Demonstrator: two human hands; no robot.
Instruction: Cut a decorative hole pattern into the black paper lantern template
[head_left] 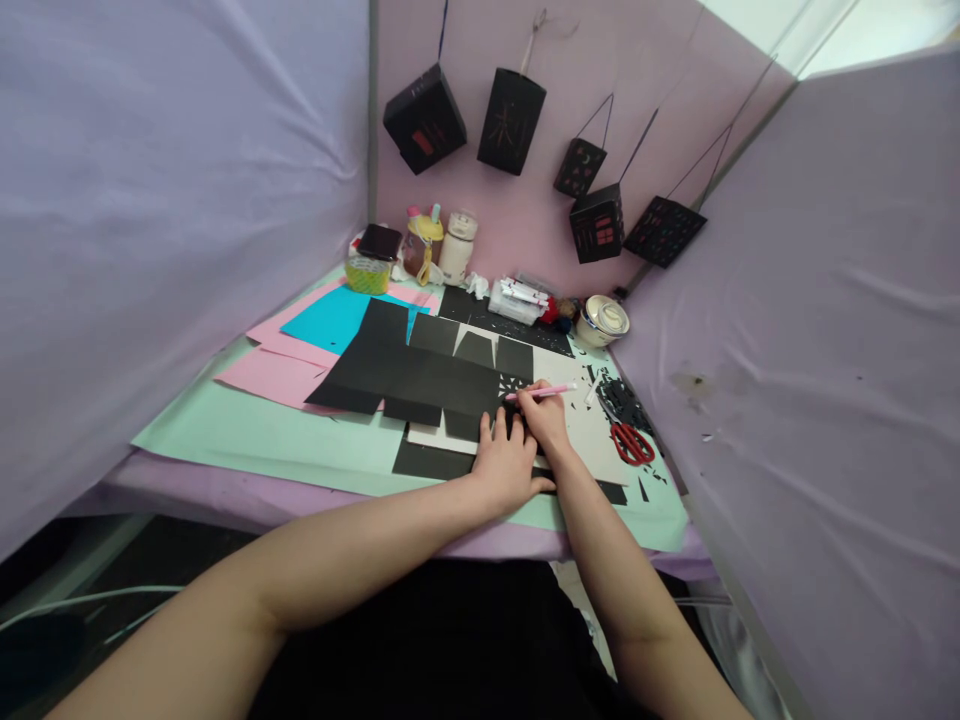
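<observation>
A black card sheet [442, 375] with slits and flaps along its edges lies across the table. My left hand [508, 462] rests flat on its near right part, fingers spread. In my right hand [544, 415] is a slim pink craft knife [551, 391], held like a pen; its tip is too small to make out. The tip end is at a patch of small white cut-outs [512, 384] near the sheet's right end. Under the sheet are a white board [577, 410] and another black piece [435, 461].
Red-handled scissors [632, 444] lie at the right among black paper scraps [621, 400]. Pink paper [277, 378] and blue paper [322, 325] are on the left. Behind stand a bottle [458, 248], a clear box [517, 300] and a round tub [604, 319]. Several black paper lanterns [512, 120] hang above.
</observation>
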